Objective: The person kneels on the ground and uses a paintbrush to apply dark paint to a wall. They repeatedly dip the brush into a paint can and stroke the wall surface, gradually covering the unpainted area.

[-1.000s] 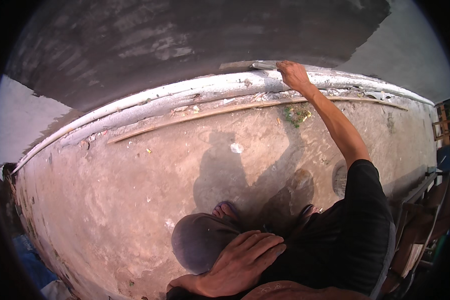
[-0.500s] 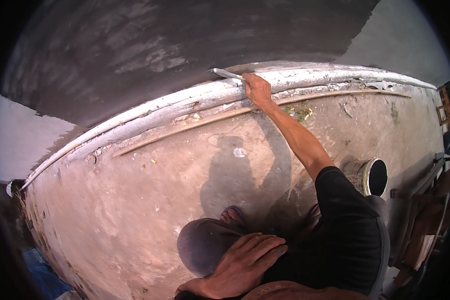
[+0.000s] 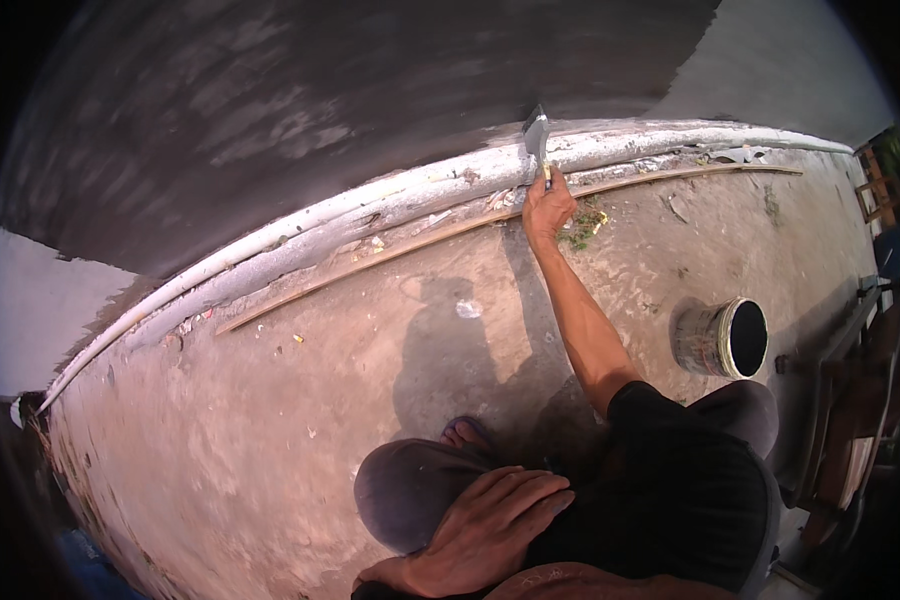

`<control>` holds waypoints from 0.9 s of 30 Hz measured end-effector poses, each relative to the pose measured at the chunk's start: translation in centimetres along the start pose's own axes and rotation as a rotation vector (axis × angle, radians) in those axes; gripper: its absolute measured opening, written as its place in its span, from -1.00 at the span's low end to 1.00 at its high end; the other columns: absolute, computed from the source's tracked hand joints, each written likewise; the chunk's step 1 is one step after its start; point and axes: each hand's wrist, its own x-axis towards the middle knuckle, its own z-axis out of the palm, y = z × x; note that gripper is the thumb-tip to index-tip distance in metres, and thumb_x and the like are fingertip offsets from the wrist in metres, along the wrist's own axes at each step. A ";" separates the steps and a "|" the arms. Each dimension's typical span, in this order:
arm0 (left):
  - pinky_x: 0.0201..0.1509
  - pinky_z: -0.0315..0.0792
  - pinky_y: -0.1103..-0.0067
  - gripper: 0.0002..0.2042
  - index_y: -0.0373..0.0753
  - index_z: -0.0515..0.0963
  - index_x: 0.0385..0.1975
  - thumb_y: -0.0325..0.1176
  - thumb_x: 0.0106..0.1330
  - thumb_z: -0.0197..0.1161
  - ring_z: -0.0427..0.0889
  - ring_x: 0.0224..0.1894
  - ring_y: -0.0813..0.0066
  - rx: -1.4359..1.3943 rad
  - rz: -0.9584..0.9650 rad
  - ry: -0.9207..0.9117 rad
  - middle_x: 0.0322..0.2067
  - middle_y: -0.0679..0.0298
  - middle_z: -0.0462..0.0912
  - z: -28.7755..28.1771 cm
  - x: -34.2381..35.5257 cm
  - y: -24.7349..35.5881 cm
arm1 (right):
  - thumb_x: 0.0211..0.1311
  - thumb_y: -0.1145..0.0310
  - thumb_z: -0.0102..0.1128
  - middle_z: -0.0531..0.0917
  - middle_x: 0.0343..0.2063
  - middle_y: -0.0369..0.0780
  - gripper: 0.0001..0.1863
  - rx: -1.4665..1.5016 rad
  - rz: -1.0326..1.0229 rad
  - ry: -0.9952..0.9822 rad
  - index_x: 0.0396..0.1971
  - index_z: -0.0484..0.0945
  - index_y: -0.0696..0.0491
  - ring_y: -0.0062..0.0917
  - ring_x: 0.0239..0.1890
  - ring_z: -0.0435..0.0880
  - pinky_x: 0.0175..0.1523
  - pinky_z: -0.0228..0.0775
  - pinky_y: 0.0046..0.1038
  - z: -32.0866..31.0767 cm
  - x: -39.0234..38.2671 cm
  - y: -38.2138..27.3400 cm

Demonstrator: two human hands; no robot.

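Observation:
My right hand is closed round the handle of a flat paintbrush. The arm reaches far forward, and the brush points away from me with its dark bristle tip at the foot of a wall coated in dark grey paint. Just under the brush runs a whitish pipe along the wall's base. My left hand holds nothing; it lies flat across my bent leg, fingers stretched out.
A paint bucket with a dark inside stands to the right on the concrete floor. Along the pipe lies a long thin wooden strip, with bits of debris beside it. Lighter wall patches show at both ends. Wooden furniture fills the right edge.
My right hand has shifted right and slightly nearer. The brush has swung from pointing left to pointing away from me. My left hand stays in place.

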 end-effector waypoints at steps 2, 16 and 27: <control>0.14 0.56 0.32 -0.64 -0.25 0.64 -0.04 -0.57 0.11 0.24 0.67 0.03 0.25 -0.006 0.006 -0.007 0.02 0.24 0.63 -0.3 0.1 0.0 | 0.22 0.39 0.21 0.66 -0.55 0.08 -0.73 -0.003 0.063 -0.039 -0.16 0.64 0.25 -0.09 -0.48 0.70 -0.32 0.48 -0.17 2.7 -1.9 -2.8; 0.12 0.56 0.31 -0.68 -0.27 0.64 -0.10 -0.58 0.11 0.25 0.67 0.02 0.23 0.003 -0.032 0.001 -0.01 0.21 0.65 -0.7 0.3 0.4 | 0.19 0.49 0.17 0.70 -0.32 0.05 -0.73 0.279 -0.227 -0.488 -0.10 0.65 0.15 0.01 -0.27 0.70 -0.16 0.54 -0.15 5.3 -9.3 -8.0; 0.15 0.54 0.31 -0.65 -0.25 0.63 -0.07 -0.61 0.10 0.22 0.65 0.05 0.23 -0.012 -0.046 -0.016 0.02 0.24 0.64 -0.4 0.0 0.7 | 0.19 0.41 0.22 0.67 -0.51 0.05 -0.80 -0.089 0.006 -0.071 -0.21 0.68 0.10 0.01 -0.40 0.69 -0.27 0.47 -0.09 -2.0 2.4 0.7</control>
